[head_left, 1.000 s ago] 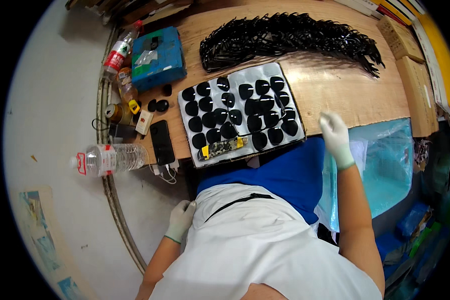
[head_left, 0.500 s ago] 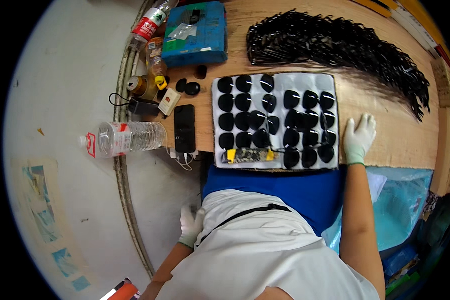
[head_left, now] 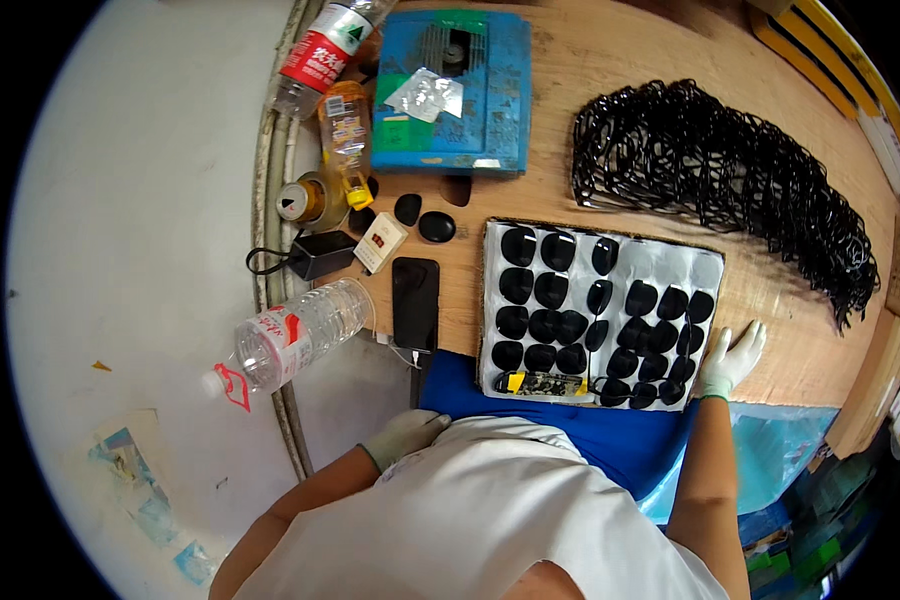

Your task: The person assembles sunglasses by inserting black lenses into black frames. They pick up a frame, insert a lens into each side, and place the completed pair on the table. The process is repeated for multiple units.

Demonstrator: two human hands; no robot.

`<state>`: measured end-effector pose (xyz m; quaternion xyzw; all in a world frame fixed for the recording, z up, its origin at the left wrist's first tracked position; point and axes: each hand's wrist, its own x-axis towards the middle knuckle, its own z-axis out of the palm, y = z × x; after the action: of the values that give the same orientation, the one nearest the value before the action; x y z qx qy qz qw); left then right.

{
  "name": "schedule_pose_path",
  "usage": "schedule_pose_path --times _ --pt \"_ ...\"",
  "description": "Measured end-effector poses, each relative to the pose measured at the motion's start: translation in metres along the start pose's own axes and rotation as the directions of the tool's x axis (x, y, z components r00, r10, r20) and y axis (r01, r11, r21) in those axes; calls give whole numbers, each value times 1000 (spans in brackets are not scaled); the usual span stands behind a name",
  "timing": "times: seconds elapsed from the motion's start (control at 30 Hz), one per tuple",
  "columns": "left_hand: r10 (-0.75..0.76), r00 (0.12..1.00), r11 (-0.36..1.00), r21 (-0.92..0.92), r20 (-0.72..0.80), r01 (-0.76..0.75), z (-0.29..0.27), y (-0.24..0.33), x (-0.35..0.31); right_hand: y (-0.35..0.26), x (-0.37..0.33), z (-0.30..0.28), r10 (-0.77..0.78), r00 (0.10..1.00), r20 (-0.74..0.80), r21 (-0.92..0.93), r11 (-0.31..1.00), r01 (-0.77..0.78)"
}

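Observation:
My right hand (head_left: 732,360), in a white glove with a green cuff, lies on the wooden table with its fingers spread. It rests beside the right edge of a white tray (head_left: 660,262) and holds nothing. Rows of dark sunglass lenses (head_left: 556,252) fill most of the tray, some overlapping. Along its front lies a narrow dark speckled piece with yellow ends (head_left: 542,384). My left hand (head_left: 408,438), also gloved, is down at my waist against the white shirt, fingers stretched out and partly hidden by the cloth. Nothing shows in it.
A long stack of black spectacle frames (head_left: 710,160) curves across the back right. To the left are a blue box (head_left: 450,120), a phone (head_left: 415,305), a small carton (head_left: 381,242), loose dark lenses (head_left: 437,227), a can (head_left: 300,202) and a large clear bottle (head_left: 295,335).
The view has shifted, so the table things appear lower and further right. My left hand has turned and now lies flatter against my waist. My right hand stays beside the tray.

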<state>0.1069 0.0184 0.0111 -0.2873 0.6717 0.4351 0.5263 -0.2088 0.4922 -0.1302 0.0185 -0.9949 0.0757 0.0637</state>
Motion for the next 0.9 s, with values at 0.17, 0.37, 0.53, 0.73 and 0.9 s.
schedule_pose_path --times 0.17,0.37,0.53,0.73,0.9 --pt "64 995 998 -10 -76 -65 -2 12 -30 -13 1 -8 46 998 33 -64 997 -44" --pt "133 972 991 22 -194 -132 64 -18 5 -5 3 1 -9 999 -36 -22 1000 8" --pt "58 889 986 -114 -454 -123 124 -26 41 9 4 11 -7 993 -118 26 1000 10" --pt "-2 689 935 -245 -725 -256 186 -44 23 1 -5 -1 -21 1000 14 -138 990 23" --pt "112 517 947 -66 -849 -313 218 -35 -4 -9 -9 -11 50 995 88 -144 989 -37"
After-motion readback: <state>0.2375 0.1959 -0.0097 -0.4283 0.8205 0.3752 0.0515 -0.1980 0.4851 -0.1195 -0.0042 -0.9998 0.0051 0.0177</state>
